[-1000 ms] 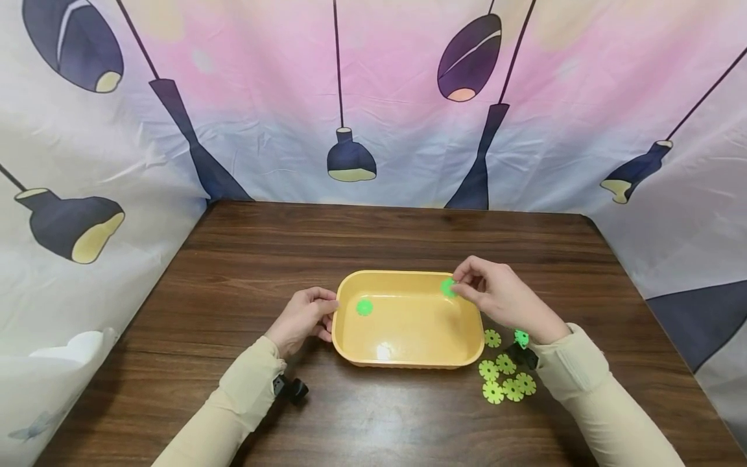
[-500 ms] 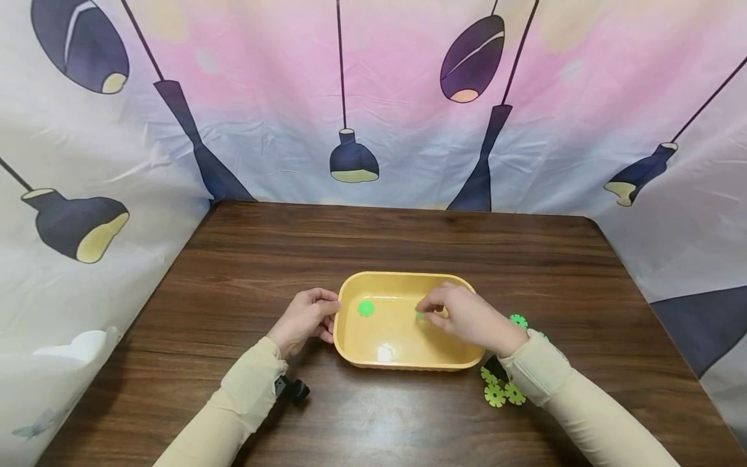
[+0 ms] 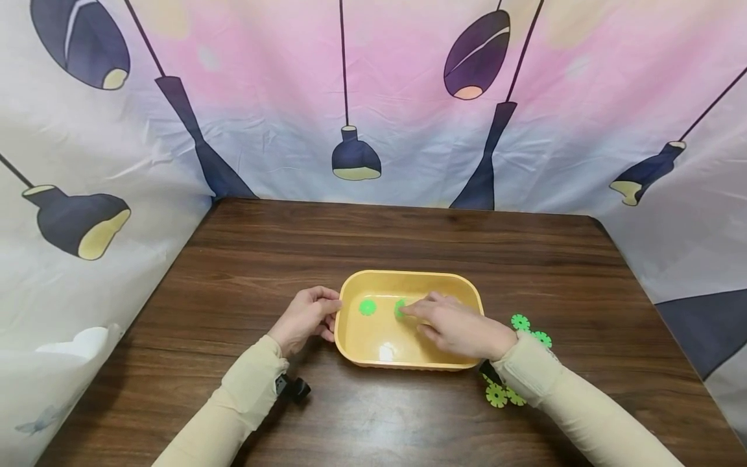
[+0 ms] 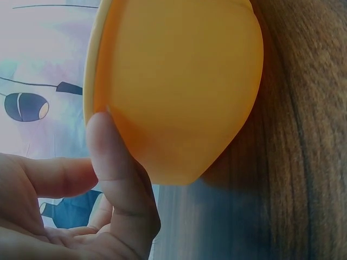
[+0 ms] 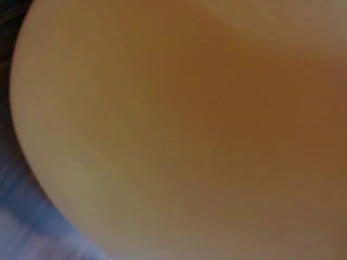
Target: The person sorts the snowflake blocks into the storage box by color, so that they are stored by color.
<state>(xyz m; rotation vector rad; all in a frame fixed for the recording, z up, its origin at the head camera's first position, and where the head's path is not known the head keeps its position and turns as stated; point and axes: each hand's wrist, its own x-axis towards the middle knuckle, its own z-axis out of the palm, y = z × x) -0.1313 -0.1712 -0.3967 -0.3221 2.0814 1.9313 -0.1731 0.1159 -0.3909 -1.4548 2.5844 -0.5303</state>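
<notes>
"Where's the yellow tray (image 3: 397, 337)?"

"In the middle of the table (image 3: 350, 240), long side towards us. The left hand (image 3: 306, 319) pinches the left rim, thumb on top. Its other fingers are half tucked out of sight below the edge; from its wrist, one finger shows pressed against the outer wall, and the tray is cut off at the top."

"And the right hand (image 3: 458, 327)?"

"Over the tray, palm down, fingers loosely stretched out, thumb held apart. The index fingertip meets the right edge of a green disc (image 3: 399, 308) inside the tray. The finger covers part of it, so I can't tell whether it lies quite flat. I see no grip round it."

"Nothing clearer from the right wrist?"

"Hardly. There it's a yellow-brown blur with a strip of dark table along the left; I can't make out any fingers."

"Is that disc alone in there?"

"No, another green disc (image 3: 367, 307) lies to its left, in plain sight, well apart from the left hand."

"And outside?"

"Two bright green notched discs (image 3: 520, 322) lie right of the tray, the nearer one just by the right sleeve (image 3: 528, 370). Nearer us are some yellow-green notched discs (image 3: 497, 395), partly hidden by the sleeve and a black gadget (image 3: 489, 371) at the wrist. I can't count them."
</notes>
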